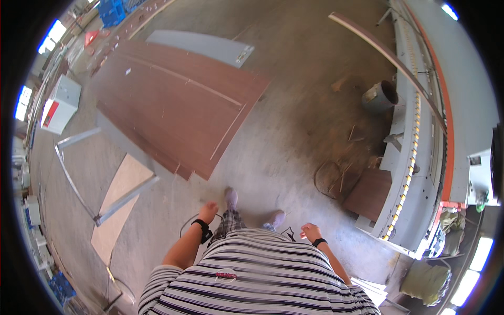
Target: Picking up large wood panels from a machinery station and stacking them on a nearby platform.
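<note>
My left hand [208, 211] hangs beside my left thigh with its fingers loosely curled. Nothing shows in it, and a dark band with a watch-like face [203, 231] circles that wrist. On the other side my right hand [311, 231] is held out from my hip, empty, its fingers partly bent and apart. A dark band [318, 242] is on the right wrist too. Both hands are apart from everything on the floor. Large brown panels [178, 100] lie flat ahead to the left, their near corner closest to my left hand.
A metal frame [126, 201] stands over a light wooden board [118, 210] at left, near a white box [62, 105]. On the right runs a long machine bed [404, 173] with yellow rollers, a long strip [378, 48] across it. A metal bucket [379, 98] stands beside it.
</note>
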